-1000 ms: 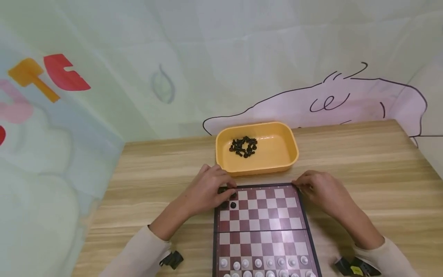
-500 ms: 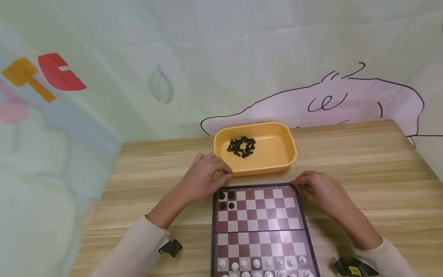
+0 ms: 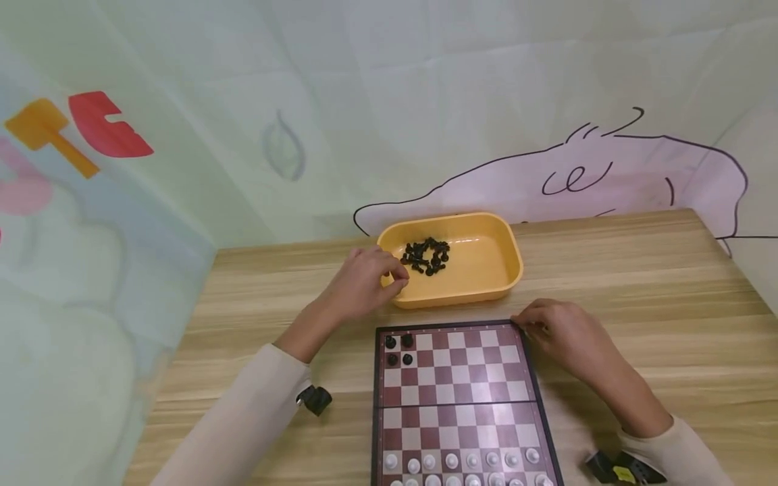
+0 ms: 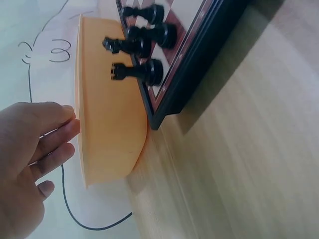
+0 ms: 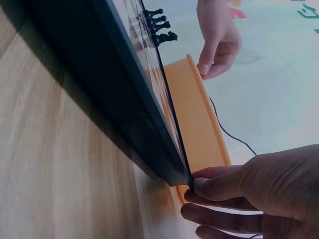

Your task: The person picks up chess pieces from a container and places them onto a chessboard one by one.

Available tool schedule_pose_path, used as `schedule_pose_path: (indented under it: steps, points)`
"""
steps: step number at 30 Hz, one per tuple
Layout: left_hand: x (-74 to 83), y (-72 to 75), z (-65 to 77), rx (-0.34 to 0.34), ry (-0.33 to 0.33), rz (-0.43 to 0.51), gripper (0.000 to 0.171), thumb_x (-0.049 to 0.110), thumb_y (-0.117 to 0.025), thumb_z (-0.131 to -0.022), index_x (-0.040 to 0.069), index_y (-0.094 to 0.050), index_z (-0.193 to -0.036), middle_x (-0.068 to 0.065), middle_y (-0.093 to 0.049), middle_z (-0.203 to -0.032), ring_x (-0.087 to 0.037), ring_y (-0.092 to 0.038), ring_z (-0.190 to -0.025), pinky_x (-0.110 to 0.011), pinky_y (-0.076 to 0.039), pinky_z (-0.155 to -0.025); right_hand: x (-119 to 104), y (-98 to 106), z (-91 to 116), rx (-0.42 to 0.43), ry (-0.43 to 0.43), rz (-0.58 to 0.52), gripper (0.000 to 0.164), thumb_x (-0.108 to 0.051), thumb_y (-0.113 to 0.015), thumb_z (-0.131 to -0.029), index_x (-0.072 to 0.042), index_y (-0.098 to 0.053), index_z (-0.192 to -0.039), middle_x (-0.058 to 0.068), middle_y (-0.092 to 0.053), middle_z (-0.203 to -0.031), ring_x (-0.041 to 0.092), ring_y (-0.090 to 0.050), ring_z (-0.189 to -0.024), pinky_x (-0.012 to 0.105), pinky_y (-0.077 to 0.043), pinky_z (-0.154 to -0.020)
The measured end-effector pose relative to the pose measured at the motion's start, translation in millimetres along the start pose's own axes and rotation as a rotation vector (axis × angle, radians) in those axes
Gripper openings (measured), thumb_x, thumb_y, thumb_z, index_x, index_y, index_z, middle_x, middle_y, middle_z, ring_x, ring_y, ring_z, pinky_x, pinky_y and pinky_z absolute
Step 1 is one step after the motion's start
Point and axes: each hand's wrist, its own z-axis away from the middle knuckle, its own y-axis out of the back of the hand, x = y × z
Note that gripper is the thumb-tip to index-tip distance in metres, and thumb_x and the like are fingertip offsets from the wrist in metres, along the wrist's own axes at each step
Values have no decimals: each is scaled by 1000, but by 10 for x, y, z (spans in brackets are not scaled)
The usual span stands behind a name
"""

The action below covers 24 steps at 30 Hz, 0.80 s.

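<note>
My left hand (image 3: 365,280) hovers over the left rim of the yellow tray (image 3: 452,297), fingers loosely bent with nothing between them. A pile of black chess pieces (image 3: 433,262) lies inside the tray, just right of its fingertips. Thumb and fingers of my right hand (image 3: 562,334) pinch the far right corner of the chessboard (image 3: 480,378); the right wrist view shows this grip. Several black pieces stand grouped in the board's far left corner, among them a rook (image 4: 139,72) and a knight (image 4: 128,47).
White chess pieces (image 3: 452,462) stand in rows along the board's near end, partly cut off by the frame. The tray sits behind the board on the wooden table (image 3: 279,290), against a wall covering (image 3: 328,88) with printed drawings.
From over the black pieces on the board, my left hand has moved away and up to the tray's left rim, uncovering those pieces. My right hand stays at the board's corner.
</note>
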Motion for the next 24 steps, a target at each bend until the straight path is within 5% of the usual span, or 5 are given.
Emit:
schedule_pose_path:
  steps: [5,13,24]
  points:
    - [-82,7,-115,-29,-15,-48,7,25,-67,-86,22,-72,-90,17,-63,-84,-7,-48,-87,-44,-32,-91,1,1,-6,2,-6,2,16,-7,-71,-79,-14,-75,-93,-1,-69,-92,18,-63,-84,39,-51,-71]
    - [-141,16,-267,-116,14,-175,5,27,-67,-86,24,-70,-88,15,-64,-86,-10,-47,-86,-39,-30,-82,-4,-24,-23,6,3,13,15,-9,-70,-80,-15,-75,-94,-2,-69,-92,17,-62,-84,38,-51,-71]
    - [-111,-94,-468,-220,-45,-287,10,19,-65,-85,22,-71,-92,10,-65,-95,-12,-47,-88,-33,-29,-77,-51,-32,13,9,13,17,15,-8,-70,-81,-14,-75,-94,-3,-69,-92,17,-62,-85,38,-51,-72]
